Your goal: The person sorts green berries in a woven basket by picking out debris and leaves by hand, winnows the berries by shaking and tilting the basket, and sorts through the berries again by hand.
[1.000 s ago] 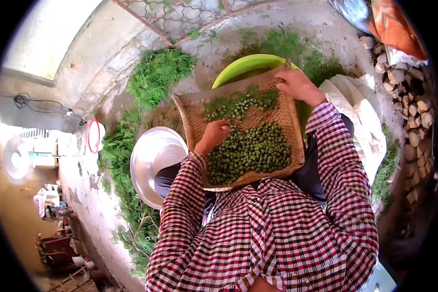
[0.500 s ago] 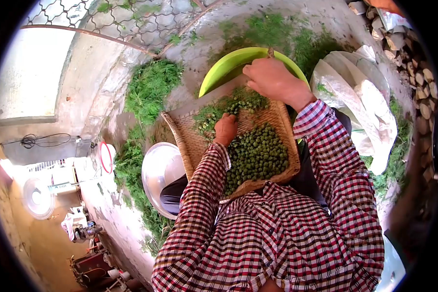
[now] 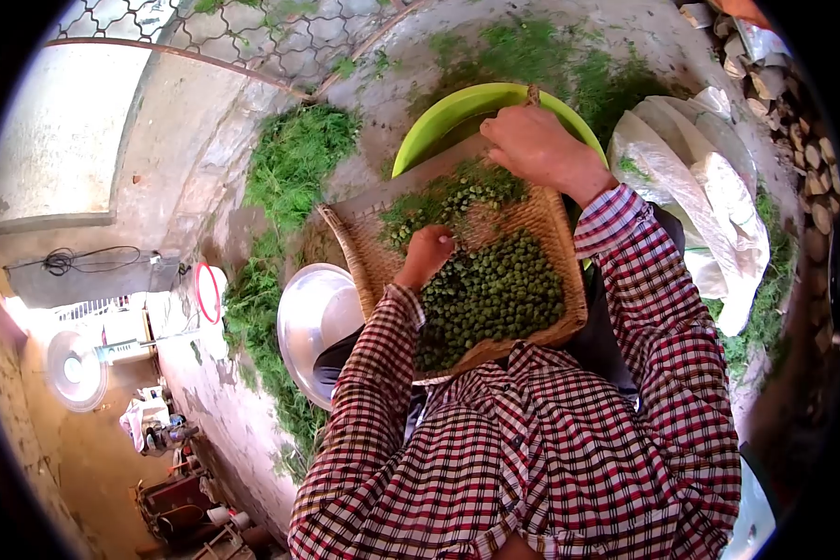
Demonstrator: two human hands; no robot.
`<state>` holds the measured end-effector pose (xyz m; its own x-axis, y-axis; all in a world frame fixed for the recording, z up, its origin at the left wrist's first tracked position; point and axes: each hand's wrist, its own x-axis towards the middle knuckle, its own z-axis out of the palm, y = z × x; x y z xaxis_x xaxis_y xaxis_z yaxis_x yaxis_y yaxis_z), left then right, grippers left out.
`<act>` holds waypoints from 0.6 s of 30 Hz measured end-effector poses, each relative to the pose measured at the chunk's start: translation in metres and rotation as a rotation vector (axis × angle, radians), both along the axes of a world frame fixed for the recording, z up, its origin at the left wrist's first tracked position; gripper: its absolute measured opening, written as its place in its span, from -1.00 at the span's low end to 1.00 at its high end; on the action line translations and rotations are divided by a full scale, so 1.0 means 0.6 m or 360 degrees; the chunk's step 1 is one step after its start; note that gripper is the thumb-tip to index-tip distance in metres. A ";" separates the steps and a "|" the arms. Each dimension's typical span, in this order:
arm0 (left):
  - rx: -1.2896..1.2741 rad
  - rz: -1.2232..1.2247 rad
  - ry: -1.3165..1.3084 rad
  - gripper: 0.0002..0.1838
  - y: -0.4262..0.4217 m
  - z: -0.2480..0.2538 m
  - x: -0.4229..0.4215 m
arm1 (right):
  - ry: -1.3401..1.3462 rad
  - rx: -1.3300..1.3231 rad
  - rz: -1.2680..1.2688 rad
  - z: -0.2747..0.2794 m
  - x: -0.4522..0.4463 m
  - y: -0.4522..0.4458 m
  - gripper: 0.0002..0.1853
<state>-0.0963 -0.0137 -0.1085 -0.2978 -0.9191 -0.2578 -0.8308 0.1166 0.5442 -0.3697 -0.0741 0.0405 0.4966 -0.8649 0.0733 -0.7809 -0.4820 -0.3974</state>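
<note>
A woven winnowing basket [image 3: 354,252] rests tilted on my lap. Its near half holds a heap of round green berries [image 3: 504,289], and leafy green sprigs with small berries [image 3: 448,201] lie toward its far edge. My right hand [image 3: 551,154] is closed round the basket's far right corner, whose tip sticks out past the fingers. Over the left side of the berry heap, my left hand [image 3: 427,254] is curled with fingers pressed together. What it holds, if anything, is hidden. Beyond the basket stands a lime-green tub [image 3: 429,126], partly covered by it.
A shiny metal basin [image 3: 313,303] sits to the left, beside my knee. Feathery green plants [image 3: 303,159] are strewn over the ground. On the right lie a white plastic sack [image 3: 691,177] and stacked firewood [image 3: 803,159]. A wire-mesh panel [image 3: 280,42] stands at the far left.
My left hand has drawn back from the sprigs toward the berry heap and closed up. My right hand keeps its hold on the basket. The whole view has shifted slightly.
</note>
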 end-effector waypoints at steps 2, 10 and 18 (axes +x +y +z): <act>-0.0036 0.0009 -0.0060 -0.79 -0.012 -0.015 -0.012 | -0.0004 -0.0020 0.0006 0.000 0.005 -0.002 -0.75; -0.0068 -0.0005 -0.0683 -0.68 -0.020 -0.021 -0.076 | -0.0017 -0.0042 -0.0032 0.006 -0.005 0.000 -0.74; -0.0007 0.0231 -0.0527 -0.64 -0.020 -0.043 -0.082 | -0.0090 -0.0064 -0.0039 0.005 -0.011 -0.001 -0.77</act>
